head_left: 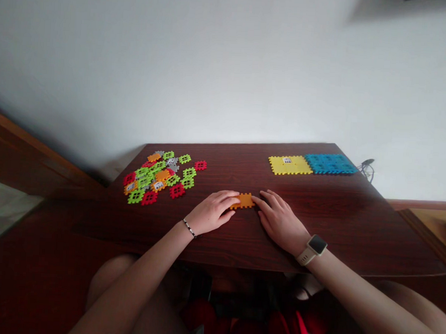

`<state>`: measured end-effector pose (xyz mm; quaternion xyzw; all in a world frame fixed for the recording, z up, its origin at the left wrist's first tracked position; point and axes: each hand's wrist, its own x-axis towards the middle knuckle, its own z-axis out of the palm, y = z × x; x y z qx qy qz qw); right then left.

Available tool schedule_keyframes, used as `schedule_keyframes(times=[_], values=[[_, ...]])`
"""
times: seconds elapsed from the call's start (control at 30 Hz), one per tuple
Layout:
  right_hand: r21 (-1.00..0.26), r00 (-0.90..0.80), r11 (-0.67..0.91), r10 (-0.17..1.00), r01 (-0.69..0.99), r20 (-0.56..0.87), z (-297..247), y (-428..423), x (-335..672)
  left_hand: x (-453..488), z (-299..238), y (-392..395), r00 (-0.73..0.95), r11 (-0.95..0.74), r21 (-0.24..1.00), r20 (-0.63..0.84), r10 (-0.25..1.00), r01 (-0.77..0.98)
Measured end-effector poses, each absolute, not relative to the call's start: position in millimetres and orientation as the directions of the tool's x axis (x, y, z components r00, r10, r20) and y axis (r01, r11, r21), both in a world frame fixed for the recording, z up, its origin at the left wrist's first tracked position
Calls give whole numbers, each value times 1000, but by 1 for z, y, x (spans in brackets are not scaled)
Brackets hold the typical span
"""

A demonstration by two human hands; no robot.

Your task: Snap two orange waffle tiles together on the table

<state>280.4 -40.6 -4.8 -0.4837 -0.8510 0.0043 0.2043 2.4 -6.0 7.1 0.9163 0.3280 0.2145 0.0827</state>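
Observation:
Two orange interlocking tiles (245,200), apparently joined side by side, lie flat on the dark brown table in front of me. My left hand (215,210) has its fingers over the left end of them, thumb at the near edge, and covers part of that tile. From the other side, my right hand (280,217) touches the right edge with a fingertip; its fingers are stretched and apart. To the left spreads a loose pile of notched tiles (158,176) in green, red, orange and grey, several with window cutouts.
A yellow notched baseplate (292,166) with a small white window piece (286,161) on it adjoins a blue baseplate (330,163) at the back right. Behind the table (226,242) stands a white wall (227,77). A cable (367,167) shows past the right edge.

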Motion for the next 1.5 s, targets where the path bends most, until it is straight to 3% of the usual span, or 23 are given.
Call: schedule_keyframes(times=[1.5], values=[[-199, -450, 533, 823, 822, 346, -7, -40, 281, 2, 7, -6, 693, -770, 297, 336, 638, 564]])
